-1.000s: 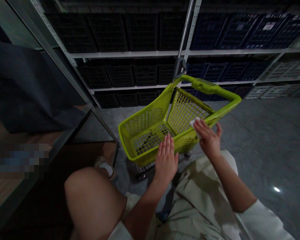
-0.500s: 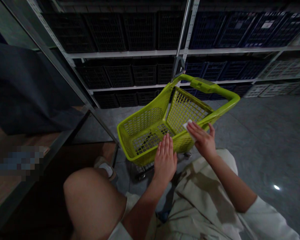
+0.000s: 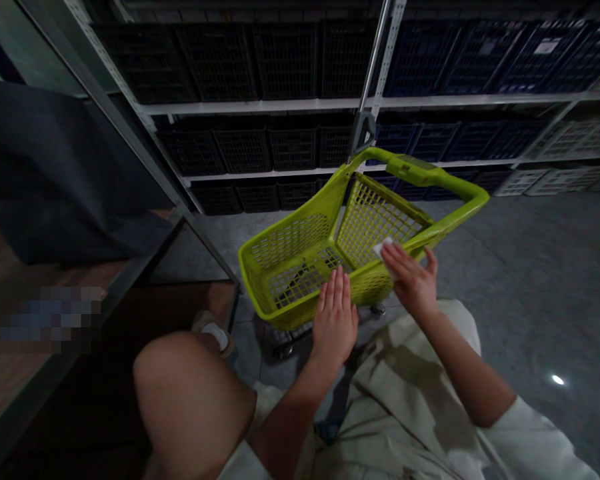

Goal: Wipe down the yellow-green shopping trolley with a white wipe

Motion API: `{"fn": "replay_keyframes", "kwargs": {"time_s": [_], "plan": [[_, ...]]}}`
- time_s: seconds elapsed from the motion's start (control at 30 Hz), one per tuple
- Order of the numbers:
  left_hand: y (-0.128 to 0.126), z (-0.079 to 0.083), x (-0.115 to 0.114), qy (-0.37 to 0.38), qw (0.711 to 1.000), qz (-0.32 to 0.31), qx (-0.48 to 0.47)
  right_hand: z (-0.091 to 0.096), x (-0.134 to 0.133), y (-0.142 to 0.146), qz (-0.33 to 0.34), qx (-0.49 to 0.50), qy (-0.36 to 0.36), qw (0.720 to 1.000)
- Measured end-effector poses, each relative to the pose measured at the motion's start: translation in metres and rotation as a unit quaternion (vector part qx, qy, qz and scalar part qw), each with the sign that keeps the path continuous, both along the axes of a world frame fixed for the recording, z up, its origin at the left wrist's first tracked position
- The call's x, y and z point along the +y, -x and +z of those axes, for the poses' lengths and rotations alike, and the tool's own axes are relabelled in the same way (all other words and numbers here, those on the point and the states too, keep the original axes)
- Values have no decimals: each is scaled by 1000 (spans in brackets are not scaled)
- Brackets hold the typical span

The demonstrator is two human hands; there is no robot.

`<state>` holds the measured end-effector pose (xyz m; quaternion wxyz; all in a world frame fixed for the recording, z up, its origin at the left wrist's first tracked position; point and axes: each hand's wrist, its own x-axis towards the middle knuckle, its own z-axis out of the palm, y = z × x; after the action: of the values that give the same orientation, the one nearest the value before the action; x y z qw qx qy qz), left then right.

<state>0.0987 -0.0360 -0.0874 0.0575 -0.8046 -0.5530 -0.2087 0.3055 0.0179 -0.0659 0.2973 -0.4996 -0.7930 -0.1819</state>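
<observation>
A lime-green plastic shopping cart [image 3: 373, 285] with lattice walls stands in front of my knees. My left hand [image 3: 335, 321] lies flat on its near side rim, with the fingers straight and close together. Farther right along the same rim is my right hand [image 3: 413, 283], its fingers pressing a small white wipe [image 3: 384, 247] against the cart, thumb raised. Part of the wipe is hidden under those fingers. The cart's handle [image 3: 463, 212] rises at the right, beyond both hands.
Shelving [image 3: 280, 105] with rows of dark crates [image 3: 285, 60] runs behind the cart; pale crates [image 3: 555, 180] sit at the right. A metal pole [image 3: 375, 60] rises behind the cart. At left are a metal-edged bench [image 3: 105, 300] and dark cloth [image 3: 65, 173]. Grey floor [image 3: 540, 267] extends right.
The whole view has shifted slightly, so the cart and both hands appear a little farther right. Both hands keep nearly the same places on the cart's rim.
</observation>
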Motion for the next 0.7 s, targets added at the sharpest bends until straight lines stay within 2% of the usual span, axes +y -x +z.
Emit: {"fn": "replay_keyframes", "kwargs": {"time_s": [0.07, 0.13, 0.2, 0.3, 0.33, 0.4, 0.47, 0.57, 0.63, 0.7], "plan": [[0, 1, 0, 4, 1000, 0, 10, 5, 11, -20, -59, 30, -39, 997], [-1, 1, 0, 4, 1000, 2, 14, 3, 10, -15, -74, 48, -45, 995], [-2, 0, 0, 4, 1000, 5, 13, -5, -3, 12, -36, 45, -17, 998], [-3, -1, 0, 1, 1000, 8, 11, -14, -24, 53, 59, 10, 40, 997], [-3, -1, 0, 0, 1000, 8, 11, -15, -27, 58, 84, -6, 49, 995], [-3, -1, 1, 0, 1000, 6, 7, -11, -24, 46, 105, -33, 49, 993], [-3, 0, 1, 4, 1000, 5, 2, -3, -10, 15, 76, -35, 23, 996], [-3, 1, 1, 9, 1000, 5, 3, 5, 10, -26, -32, 16, -41, 999], [-3, 1, 1, 9, 1000, 3, 10, 3, 12, -25, -79, 49, -59, 994], [-3, 0, 1, 7, 1000, 3, 16, -4, 1, 2, -58, 55, -35, 996]]}}
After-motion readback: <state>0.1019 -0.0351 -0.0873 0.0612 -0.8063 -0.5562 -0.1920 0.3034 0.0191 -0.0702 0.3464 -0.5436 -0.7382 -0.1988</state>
